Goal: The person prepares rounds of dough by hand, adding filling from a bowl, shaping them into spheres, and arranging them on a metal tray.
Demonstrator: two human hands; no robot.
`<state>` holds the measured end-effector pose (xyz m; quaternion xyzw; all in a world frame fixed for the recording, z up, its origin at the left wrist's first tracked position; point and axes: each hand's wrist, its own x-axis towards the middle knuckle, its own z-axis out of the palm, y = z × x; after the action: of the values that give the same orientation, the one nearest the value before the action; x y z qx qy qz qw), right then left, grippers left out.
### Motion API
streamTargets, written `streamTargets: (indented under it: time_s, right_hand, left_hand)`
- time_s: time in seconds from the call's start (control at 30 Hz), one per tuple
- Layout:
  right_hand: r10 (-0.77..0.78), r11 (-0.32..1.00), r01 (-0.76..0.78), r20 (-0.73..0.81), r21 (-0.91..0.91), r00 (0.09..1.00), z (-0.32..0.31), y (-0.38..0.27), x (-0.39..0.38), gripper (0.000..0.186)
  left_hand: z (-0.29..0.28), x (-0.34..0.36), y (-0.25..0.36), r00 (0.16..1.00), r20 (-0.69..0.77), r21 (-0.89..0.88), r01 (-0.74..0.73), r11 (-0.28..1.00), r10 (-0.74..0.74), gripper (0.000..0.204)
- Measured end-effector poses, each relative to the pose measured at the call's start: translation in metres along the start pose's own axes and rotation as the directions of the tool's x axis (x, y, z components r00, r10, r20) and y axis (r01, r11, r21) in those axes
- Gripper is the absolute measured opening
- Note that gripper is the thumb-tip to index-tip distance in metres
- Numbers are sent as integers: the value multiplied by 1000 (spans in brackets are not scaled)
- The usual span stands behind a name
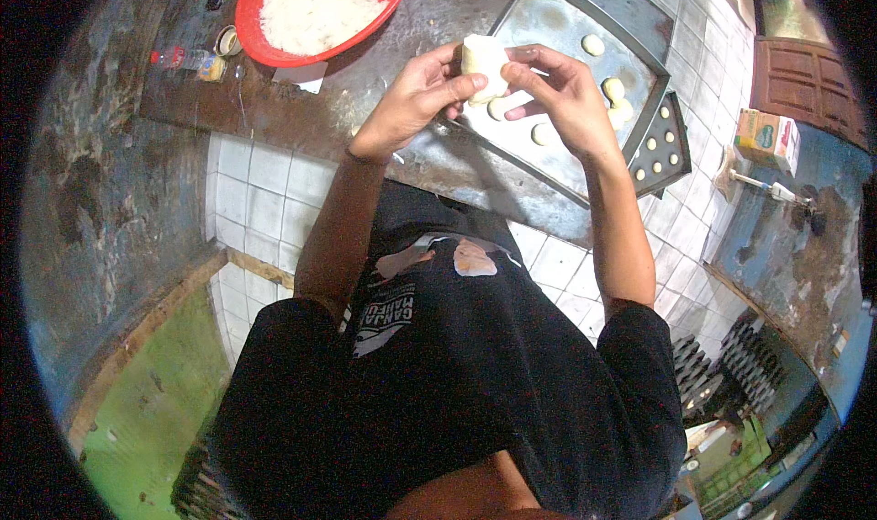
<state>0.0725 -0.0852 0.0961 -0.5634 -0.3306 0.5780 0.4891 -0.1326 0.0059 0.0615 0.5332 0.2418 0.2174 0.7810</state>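
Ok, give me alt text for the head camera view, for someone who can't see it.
Both bare hands, left hand and right hand, hold a pale block of dough above a grey metal baking tray dotted with small round dough pieces. A red round bowl of white flour sits to the left.

Left hand and right hand together pinch a pale, squarish lump of dough, fingers closed on it from both sides. Lump is held above the near-left edge of a grey metal baking tray. Small round dough balls sit on that tray. Red round plastic basin of white flour lies well left of the tray.
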Motion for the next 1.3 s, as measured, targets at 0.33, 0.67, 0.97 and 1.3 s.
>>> streamTargets:
  time_s: [0.33,0.67,0.97,1.3]
  right_hand:
    - [-582,671,527,70,-521,810,-8,-5,4,46]
    - [-50,564,46,-21,824,999,7,31,-17,36]
    - [-333,756,550,-515,356,790,24,33,-26,36]
    - [-511,813,570,-324,121,796,-7,28,-55,41]
  left_hand:
    - [35,11,21,975,-121,-230,154,961,-185,36]
    - [64,43,34,856,-263,396,-325,859,445,30]
    - [113,52,42,920,71,227,-391,892,385,18]
    - [133,50,45,897,53,17,-441,898,439,29]
